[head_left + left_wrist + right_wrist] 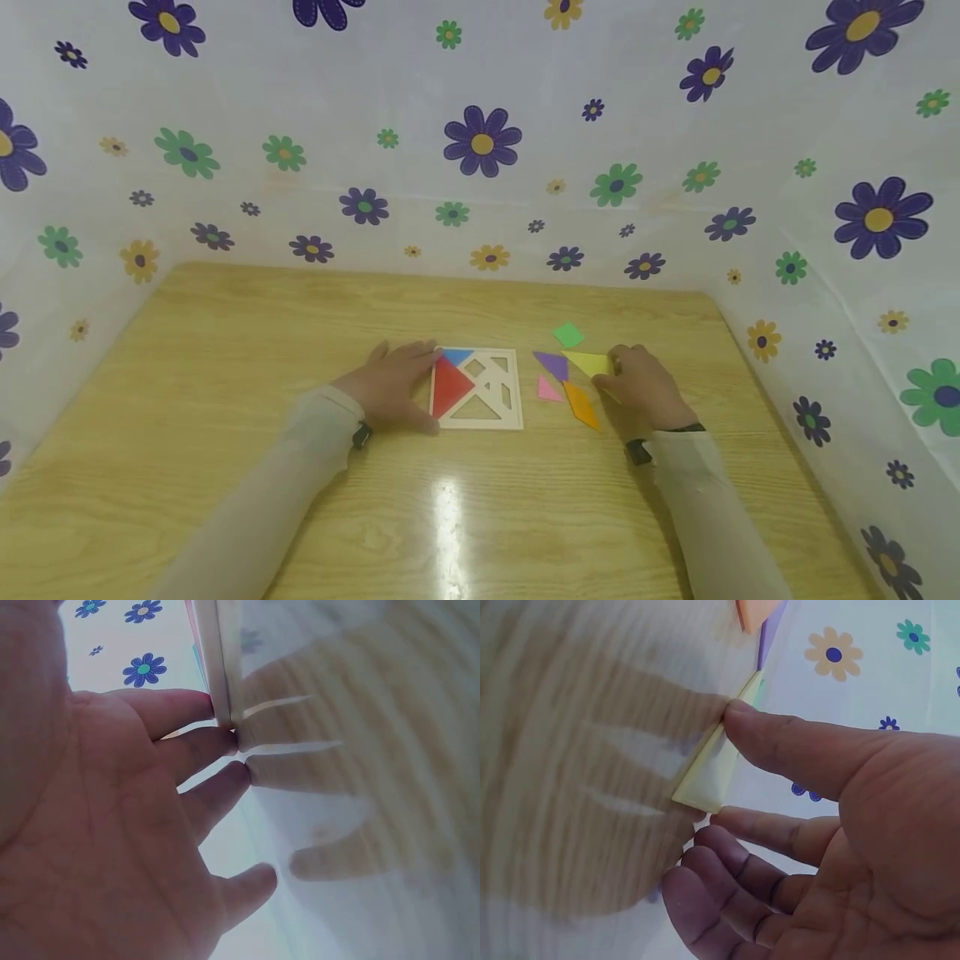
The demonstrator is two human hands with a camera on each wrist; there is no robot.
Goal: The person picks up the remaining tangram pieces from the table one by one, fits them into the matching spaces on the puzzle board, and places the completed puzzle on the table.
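Note:
A white tangram frame point(512, 421) lies flat on the table, with a red triangle point(452, 387) and a blue triangle point(454, 357) in its left part. Bare wood shows through its other cut-outs. My left hand point(392, 387), fingers extended, rests against the frame's left edge; in the left wrist view its fingertips point(238, 772) meet the table. To the right of the frame, my right hand point(647, 385) pinches a yellow triangle point(587, 362) between thumb and index finger. The yellow triangle point(709, 776) looks tilted up slightly in the right wrist view.
Between frame and right hand lie a purple triangle point(553, 365), a pink triangle point(548, 389) and an orange parallelogram point(581, 405). A green square point(568, 335) sits farther back. Flower-patterned sheeting point(420, 175) borders the wooden table point(300, 308) at the back and sides.

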